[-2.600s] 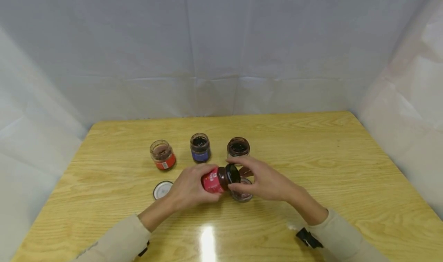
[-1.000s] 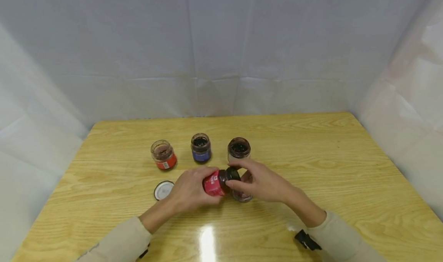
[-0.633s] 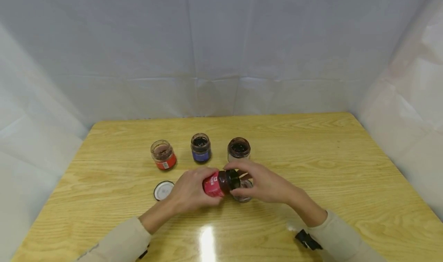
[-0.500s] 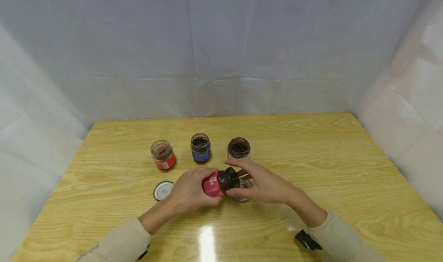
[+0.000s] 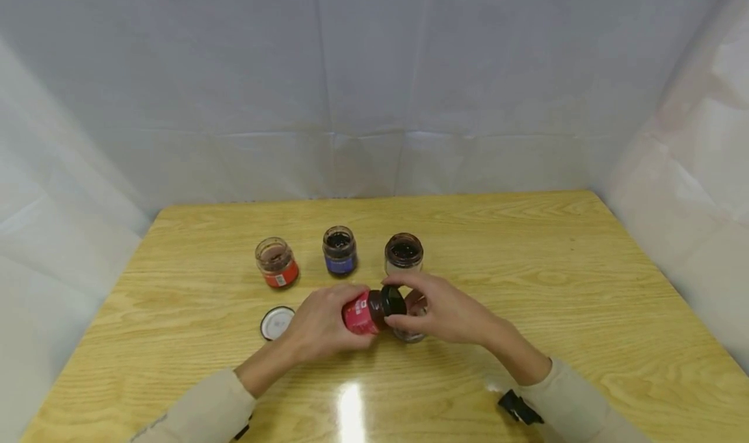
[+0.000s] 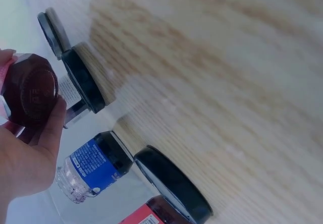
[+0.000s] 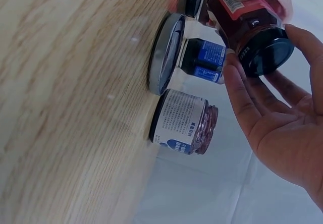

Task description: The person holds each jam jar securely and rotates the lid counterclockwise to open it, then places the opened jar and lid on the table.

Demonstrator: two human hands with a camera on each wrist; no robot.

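My left hand (image 5: 318, 319) grips a jar (image 5: 359, 313) with a red label, tilted sideways above the table so its lidded end points right. Its dark glass base (image 6: 33, 90) faces the left wrist camera. A black lid (image 5: 394, 301) sits on the jar. My right hand (image 5: 453, 309) pinches the lid's rim between thumb and fingers; in the right wrist view the fingers (image 7: 241, 90) curve round the far side of the lid (image 7: 265, 52).
Three uncapped jars stand in a row behind: red-labelled (image 5: 277, 267), blue-labelled (image 5: 339, 254) and white-labelled (image 5: 404, 253). An upturned lid (image 5: 276, 324) lies near my left wrist. Another upturned lid (image 5: 409, 336) lies under my right hand. The wooden table (image 5: 526, 248) meets pale sheeting behind.
My right fingers have repeatedly loosened and re-gripped around the lid; half a second ago they were spread wider. My left hand and the jar have hardly moved.
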